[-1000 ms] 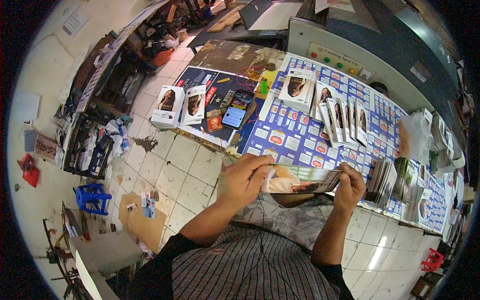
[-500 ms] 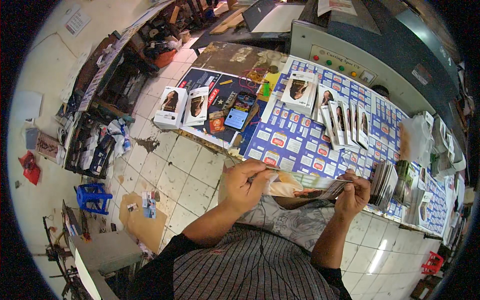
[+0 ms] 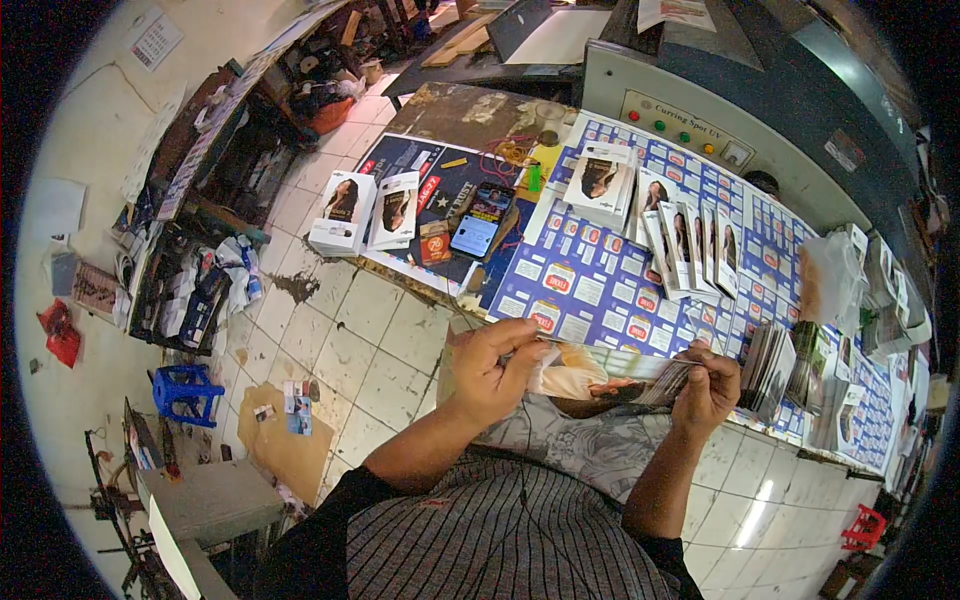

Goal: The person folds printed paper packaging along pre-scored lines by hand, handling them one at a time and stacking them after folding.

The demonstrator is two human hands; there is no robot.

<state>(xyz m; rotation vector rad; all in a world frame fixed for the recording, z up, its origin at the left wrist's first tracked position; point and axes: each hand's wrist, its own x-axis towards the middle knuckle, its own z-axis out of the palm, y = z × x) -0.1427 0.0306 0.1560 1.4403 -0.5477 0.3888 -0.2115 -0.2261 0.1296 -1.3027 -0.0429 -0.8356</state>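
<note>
Standing here watching, and first thing I clock is the clear cup (image 3: 548, 118) at the far end of the worktable (image 3: 440, 105); can't tell if it's got anything in it. Off to the left there's a dark open bin (image 3: 165, 310) stuffed with crumpled white wrapping (image 3: 232, 262) and some darker bits. A cloudy plastic bag (image 3: 838, 275) sits by the stacks on the right, contents too blurry to call.

Anyway, the printed sheet (image 3: 608, 372) is up between both hands, in front of the table's near edge and above the person's lap. Glossy-looking, long and narrow from this angle, cream fabric pictured on the left, dark patches along the bottom, some green up top. Left hand (image 3: 497, 372) pinches one end, thumb against fingers; right hand (image 3: 706, 388) has the other end pinched too.
</note>
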